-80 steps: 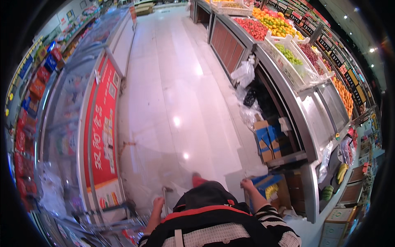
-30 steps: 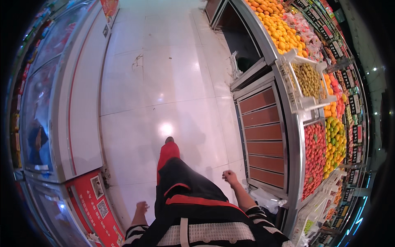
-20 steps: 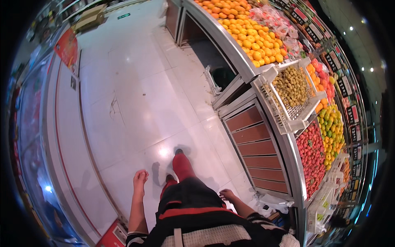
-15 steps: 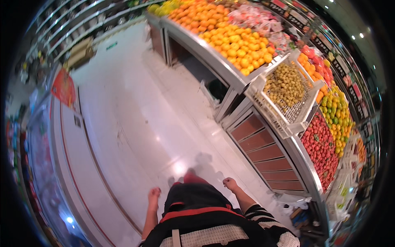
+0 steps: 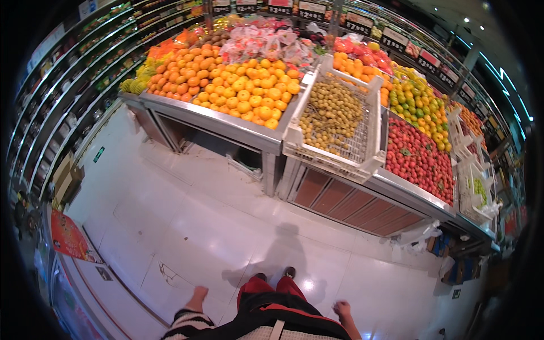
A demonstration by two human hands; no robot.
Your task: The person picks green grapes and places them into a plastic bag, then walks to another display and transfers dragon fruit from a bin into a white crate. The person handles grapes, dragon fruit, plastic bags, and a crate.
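Grocery aisle, shiny pale floor, long shelves curving off to the left, and I'm next to someone who's facing the fruit stand. It runs right across in front of them: oranges piled on the left, then a white crate of small brown fruit sitting on the stand with its front poking over the metal edge, then red fruit just right of that. Left hand hangs low over the floor, out past a striped sleeve, and the closest big thing to it is the freezer at lower left. Right hand is down by the hip, fingers loosely bent, with the stand well apart from it. Left one's pretty blurry, so honestly can't tell if those fingers are spread or pressed together, and can't really call it for the right either.
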